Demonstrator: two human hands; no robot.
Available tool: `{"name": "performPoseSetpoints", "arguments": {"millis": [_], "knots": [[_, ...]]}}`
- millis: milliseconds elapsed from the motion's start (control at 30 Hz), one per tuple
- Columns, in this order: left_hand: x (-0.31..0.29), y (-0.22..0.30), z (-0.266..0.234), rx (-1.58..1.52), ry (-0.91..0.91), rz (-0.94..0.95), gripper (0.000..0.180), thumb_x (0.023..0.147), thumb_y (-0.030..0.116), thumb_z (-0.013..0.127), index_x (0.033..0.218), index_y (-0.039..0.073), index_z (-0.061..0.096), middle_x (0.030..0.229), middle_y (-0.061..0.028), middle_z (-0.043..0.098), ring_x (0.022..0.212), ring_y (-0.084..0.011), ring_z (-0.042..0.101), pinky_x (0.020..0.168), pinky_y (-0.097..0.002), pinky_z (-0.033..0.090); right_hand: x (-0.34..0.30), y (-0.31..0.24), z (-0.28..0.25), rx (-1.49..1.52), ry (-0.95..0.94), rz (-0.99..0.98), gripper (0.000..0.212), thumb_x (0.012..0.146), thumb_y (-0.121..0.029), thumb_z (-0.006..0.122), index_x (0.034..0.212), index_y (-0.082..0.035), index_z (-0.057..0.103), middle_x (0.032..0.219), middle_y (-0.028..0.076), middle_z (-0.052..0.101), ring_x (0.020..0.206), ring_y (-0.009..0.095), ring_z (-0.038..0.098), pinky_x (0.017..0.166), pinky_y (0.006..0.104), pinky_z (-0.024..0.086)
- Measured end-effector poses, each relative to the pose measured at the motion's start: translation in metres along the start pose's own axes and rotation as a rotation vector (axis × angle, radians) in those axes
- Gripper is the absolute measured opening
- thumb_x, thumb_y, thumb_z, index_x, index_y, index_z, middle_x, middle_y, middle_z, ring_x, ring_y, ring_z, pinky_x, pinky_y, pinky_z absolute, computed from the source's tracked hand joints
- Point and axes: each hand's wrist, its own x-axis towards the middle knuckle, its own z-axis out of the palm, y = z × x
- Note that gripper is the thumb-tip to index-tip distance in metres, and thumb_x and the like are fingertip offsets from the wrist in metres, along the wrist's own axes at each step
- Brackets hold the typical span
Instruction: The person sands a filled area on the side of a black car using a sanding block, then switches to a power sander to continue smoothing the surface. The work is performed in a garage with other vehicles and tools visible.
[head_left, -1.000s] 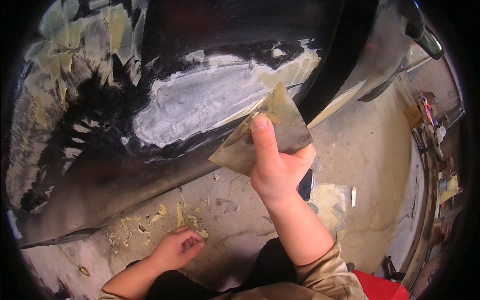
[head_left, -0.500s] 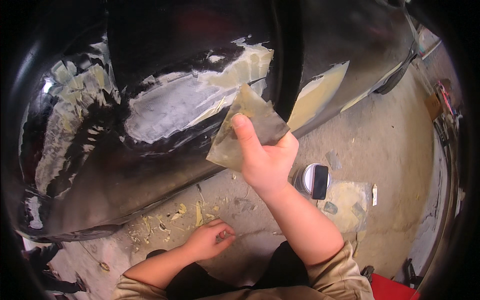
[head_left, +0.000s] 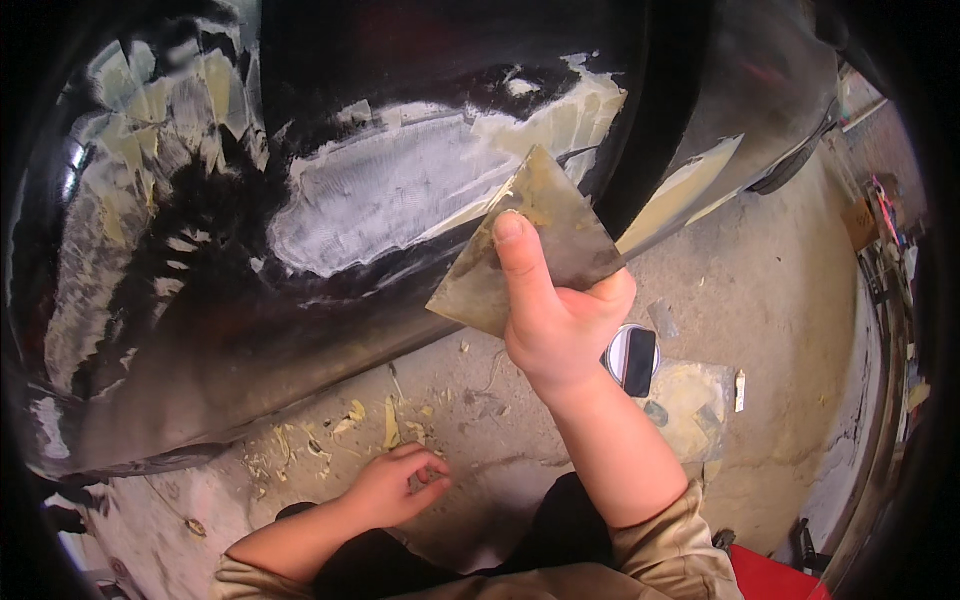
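My right hand (head_left: 560, 325) grips a flat, square putty spreader (head_left: 565, 215), thumb flat on its upper face and the other fingers hidden beneath. The spreader is grey-brown and smeared with yellowish filler. Its far corner overlaps the lower edge of a whitish, sanded filler patch (head_left: 375, 190) on the black car body (head_left: 270, 330); whether it touches there I cannot tell. Cream filler continues at the patch's right end. Low in front of me, my left hand (head_left: 395, 487) hangs by my knee, fingers loosely curled, thumb apart, nothing visible in it.
Another rough filler patch (head_left: 105, 235) covers the panel at left, and a cream one (head_left: 690, 190) lies beyond the dark gap. On the concrete floor stand a can with a phone (head_left: 640, 362) on its lid, a smeared board (head_left: 695, 385) and scattered filler scraps (head_left: 390, 425).
The filler patches have shifted and look larger in view. My right hand and the spreader now appear slightly farther right, with the patch's lower edge more smoothed. My left hand stays low, loosely curled.
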Motion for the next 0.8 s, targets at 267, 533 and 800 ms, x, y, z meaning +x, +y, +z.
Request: {"name": "performPoseSetpoints", "arguments": {"millis": [267, 533, 800], "knots": [[0.013, 0.014, 0.028, 0.014, -0.046, 0.032, 0.018, 0.092, 0.019, 0.074, 0.107, 0.011, 0.069, 0.097, -0.0078, 0.064, 0.081, -0.0200, 0.066, 0.064, -0.0328, 0.056, -0.002, -0.002, 0.007, 0.144, 0.066, 0.114, 0.016, 0.094, -0.007, 0.076, 0.106, 0.003, 0.075, 0.089, -0.002, 0.073, 0.078, 0.004, 0.062, 0.071, 0.0226, 0.052], [0.014, 0.035, 0.058, 0.010, -0.099, 0.050, 0.020, 0.094, 0.020, 0.072, 0.111, 0.012, 0.067, 0.107, -0.0084, 0.064, 0.083, -0.0223, 0.067, 0.070, -0.0349, 0.057, 0.000, -0.012, 0.012, 0.162, 0.105, 0.181, 0.017, 0.094, -0.011, 0.077, 0.105, 0.002, 0.076, 0.091, -0.003, 0.073, 0.081, 0.003, 0.061, 0.073, 0.0233, 0.052], [-0.010, 0.010, 0.048, 0.091, -0.140, 0.057, 0.023, 0.094, 0.024, 0.073, 0.113, 0.013, 0.068, 0.108, -0.0079, 0.065, 0.088, -0.0213, 0.069, 0.072, -0.0350, 0.057, -0.002, 0.009, 0.002, -0.017, 0.068, 0.049, 0.017, 0.091, -0.011, 0.081, 0.103, 0.000, 0.077, 0.092, -0.001, 0.075, 0.081, 0.005, 0.065, 0.074, 0.0243, 0.053]]}}
